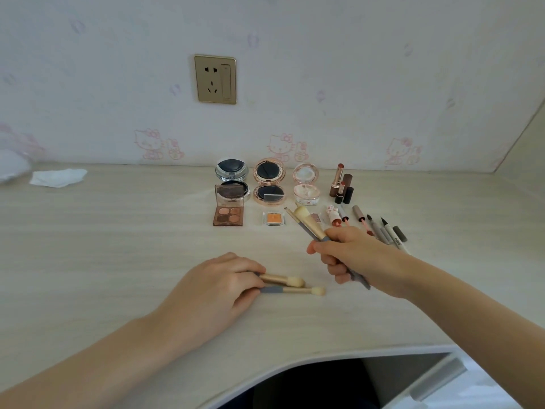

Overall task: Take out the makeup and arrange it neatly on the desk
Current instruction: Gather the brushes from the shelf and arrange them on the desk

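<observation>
Brushes (308, 224) clenched in right grip (345, 255); left grip (218, 286) pinches two brushes (290, 286).

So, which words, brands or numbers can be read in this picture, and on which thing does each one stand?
"novo", as best it reads: on the white pen at the right end of the row.
Gold lettering on the rim of the rose-gold compact: too small to read.
Wall socket: no readable text.
</observation>
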Action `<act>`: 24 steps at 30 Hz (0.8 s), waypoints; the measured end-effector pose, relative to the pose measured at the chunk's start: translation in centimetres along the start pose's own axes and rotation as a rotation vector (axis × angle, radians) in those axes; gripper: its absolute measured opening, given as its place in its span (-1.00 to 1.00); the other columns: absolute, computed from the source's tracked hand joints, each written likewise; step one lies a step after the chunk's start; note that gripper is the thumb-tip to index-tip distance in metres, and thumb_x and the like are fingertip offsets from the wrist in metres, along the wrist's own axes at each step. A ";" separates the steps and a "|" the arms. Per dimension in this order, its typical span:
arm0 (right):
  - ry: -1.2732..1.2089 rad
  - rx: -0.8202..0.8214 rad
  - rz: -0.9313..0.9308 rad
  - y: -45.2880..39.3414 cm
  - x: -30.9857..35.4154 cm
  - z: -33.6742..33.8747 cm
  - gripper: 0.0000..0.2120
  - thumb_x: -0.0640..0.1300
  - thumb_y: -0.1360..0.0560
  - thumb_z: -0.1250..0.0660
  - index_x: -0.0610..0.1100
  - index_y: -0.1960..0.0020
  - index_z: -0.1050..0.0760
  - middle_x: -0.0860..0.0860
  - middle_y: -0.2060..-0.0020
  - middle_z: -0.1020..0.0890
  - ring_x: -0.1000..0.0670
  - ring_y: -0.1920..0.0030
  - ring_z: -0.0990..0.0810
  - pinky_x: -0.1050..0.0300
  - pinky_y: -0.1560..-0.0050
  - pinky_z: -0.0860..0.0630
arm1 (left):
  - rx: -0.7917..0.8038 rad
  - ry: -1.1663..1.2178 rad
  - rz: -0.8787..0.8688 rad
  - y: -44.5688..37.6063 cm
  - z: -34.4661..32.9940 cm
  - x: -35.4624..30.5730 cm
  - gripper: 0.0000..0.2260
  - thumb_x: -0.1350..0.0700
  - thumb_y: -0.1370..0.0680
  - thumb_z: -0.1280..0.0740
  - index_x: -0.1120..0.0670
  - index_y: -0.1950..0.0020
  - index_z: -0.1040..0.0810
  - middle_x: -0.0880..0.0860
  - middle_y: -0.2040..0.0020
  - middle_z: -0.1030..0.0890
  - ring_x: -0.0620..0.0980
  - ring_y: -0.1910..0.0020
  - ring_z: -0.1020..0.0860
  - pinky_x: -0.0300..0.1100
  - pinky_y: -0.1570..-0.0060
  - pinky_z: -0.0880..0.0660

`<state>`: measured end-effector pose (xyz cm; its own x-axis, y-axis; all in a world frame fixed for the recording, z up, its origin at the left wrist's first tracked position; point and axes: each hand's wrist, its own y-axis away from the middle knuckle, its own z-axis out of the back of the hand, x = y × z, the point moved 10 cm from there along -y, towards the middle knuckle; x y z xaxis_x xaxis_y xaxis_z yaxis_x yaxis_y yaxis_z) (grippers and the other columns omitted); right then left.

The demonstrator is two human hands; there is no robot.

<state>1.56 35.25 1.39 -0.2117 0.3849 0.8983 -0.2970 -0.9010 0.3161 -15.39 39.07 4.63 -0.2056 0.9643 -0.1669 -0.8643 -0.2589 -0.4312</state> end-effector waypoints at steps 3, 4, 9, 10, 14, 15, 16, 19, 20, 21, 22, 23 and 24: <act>-0.142 0.053 -0.073 0.0 -0.3 -1.0 -0.83 -0.17 -0.61 -0.20 -0.24 -0.07 -0.50 0.02 0.44 -0.38 0.09 0.46 -0.32 0.24 0.49 -0.30 | 0.008 0.041 0.050 0.2 -0.2 0.5 -0.88 0.15 -0.43 -0.47 -0.03 0.07 -0.69 -0.15 -0.06 -0.65 -0.12 0.00 -0.59 -0.23 0.04 -0.56; -0.158 0.061 -0.078 -0.1 -0.2 -1.2 -0.83 -0.17 -0.61 -0.19 -0.25 -0.07 -0.49 0.02 0.43 -0.38 0.08 0.46 -0.32 0.24 0.48 -0.30 | 0.016 0.056 0.083 0.0 -0.3 0.9 -0.88 0.14 -0.44 -0.45 -0.04 0.06 -0.69 -0.17 -0.07 -0.63 -0.13 -0.02 -0.57 -0.22 0.02 -0.56; -0.213 0.059 -0.032 -0.3 1.1 -1.3 -0.84 -0.22 -0.62 -0.16 -0.26 -0.07 -0.49 0.01 0.43 -0.38 0.07 0.45 -0.33 0.25 0.47 -0.33 | 0.021 0.185 0.253 -0.9 -0.8 3.2 -0.96 -0.01 -0.46 -0.40 -0.10 0.12 -0.58 -0.27 -0.08 -0.54 -0.28 -0.12 -0.43 -0.25 -0.11 -0.43; -0.219 0.060 -0.023 -0.3 1.4 -1.4 -0.85 -0.23 -0.62 -0.16 -0.25 -0.06 -0.49 0.01 0.42 -0.38 0.07 0.44 -0.34 0.25 0.47 -0.33 | -0.005 0.237 0.296 -1.2 -0.7 3.7 -0.97 -0.03 -0.47 -0.38 -0.11 0.12 -0.57 -0.27 -0.06 -0.55 -0.30 -0.11 -0.44 -0.29 -0.12 -0.41; -0.200 0.100 0.014 -0.5 2.4 -2.3 -0.85 -0.24 -0.62 -0.16 -0.25 -0.06 -0.49 0.00 0.40 -0.36 0.10 0.44 -0.34 0.27 0.46 -0.32 | -0.119 0.648 0.596 -2.6 -0.8 6.1 -0.89 -0.03 -0.53 -0.32 -0.11 0.03 -0.64 -0.24 0.02 -0.64 -0.32 -0.04 -0.55 -0.35 -0.07 -0.45; -0.191 0.117 0.030 -0.6 2.7 -2.7 -0.85 -0.23 -0.62 -0.17 -0.25 -0.05 -0.49 0.00 0.40 -0.36 0.09 0.44 -0.33 0.26 0.46 -0.32 | -0.127 0.799 0.675 -3.0 -1.3 6.5 -0.85 -0.03 -0.54 -0.32 -0.05 0.01 -0.66 -0.19 0.02 -0.66 -0.26 -0.05 -0.58 -0.30 -0.08 -0.49; -0.183 0.134 0.045 -0.6 3.0 -3.1 -0.86 -0.23 -0.61 -0.17 -0.25 -0.04 -0.49 0.01 0.40 -0.36 0.09 0.43 -0.33 0.26 0.45 -0.32 | -0.107 0.966 0.736 -3.4 -2.1 6.4 -0.82 -0.03 -0.54 -0.33 0.01 -0.01 -0.67 -0.12 0.01 -0.68 -0.20 -0.06 -0.60 -0.23 -0.09 -0.52; -0.174 0.188 0.080 -0.8 3.8 -4.1 -0.88 -0.22 -0.60 -0.20 -0.23 0.03 -0.49 0.01 0.38 -0.39 0.09 0.42 -0.35 0.27 0.43 -0.34 | -0.041 1.356 0.774 -4.8 -3.6 4.9 -0.69 -0.01 -0.54 -0.35 0.24 -0.07 -0.63 0.09 0.04 -0.68 -0.09 0.06 -0.63 -0.12 -0.14 -0.54; -0.170 0.202 0.089 -0.9 4.1 -4.4 -0.88 -0.22 -0.60 -0.21 -0.22 0.05 -0.50 0.00 0.38 -0.40 0.09 0.42 -0.36 0.27 0.42 -0.35 | -0.054 1.421 0.766 -5.3 -3.7 4.7 -0.69 0.03 -0.54 -0.35 0.28 -0.07 -0.62 0.15 0.10 -0.64 -0.05 0.17 -0.60 -0.11 -0.14 -0.54; -0.164 0.209 0.097 -1.1 4.3 -4.7 -0.88 -0.22 -0.59 -0.22 -0.22 0.06 -0.50 -0.01 0.37 -0.41 0.09 0.43 -0.38 0.26 0.42 -0.36 | -0.077 1.460 0.768 -5.6 -3.6 4.6 -0.72 0.07 -0.54 -0.36 0.28 -0.07 -0.63 0.18 0.13 -0.61 -0.02 0.26 -0.55 -0.11 -0.09 -0.54; -0.160 0.212 0.104 -1.2 4.5 -4.9 -0.89 -0.22 -0.59 -0.22 -0.22 0.04 -0.50 -0.02 0.37 -0.43 0.09 0.43 -0.41 0.25 0.41 -0.38 | -0.104 1.480 0.778 -5.9 -3.6 4.7 -0.76 0.10 -0.53 -0.37 0.26 -0.06 -0.64 0.19 0.14 -0.60 0.00 0.31 -0.51 -0.12 -0.02 -0.54; -0.161 0.213 0.111 -1.4 4.7 -5.1 -0.90 -0.21 -0.59 -0.22 -0.21 0.03 -0.49 -0.03 0.36 -0.45 0.09 0.42 -0.43 0.24 0.40 -0.40 | -0.127 1.487 0.783 -6.1 -3.5 4.8 -0.78 0.12 -0.52 -0.37 0.24 -0.05 -0.65 0.18 0.15 -0.61 0.01 0.33 -0.50 -0.14 0.04 -0.54; -0.163 0.212 0.118 -1.6 4.8 -5.1 -0.91 -0.20 -0.60 -0.22 -0.20 0.02 -0.48 -0.04 0.35 -0.47 0.07 0.41 -0.46 0.22 0.38 -0.43 | -0.142 1.487 0.776 -6.3 -3.4 4.8 -0.80 0.14 -0.53 -0.36 0.24 -0.06 -0.65 0.16 0.15 -0.64 0.01 0.34 -0.52 -0.16 0.10 -0.53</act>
<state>-3.79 39.55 3.67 -0.0758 0.2532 0.9644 -0.0742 -0.9660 0.2478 -9.35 45.19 3.54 0.1199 -0.2486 -0.9612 -0.7112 -0.6970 0.0915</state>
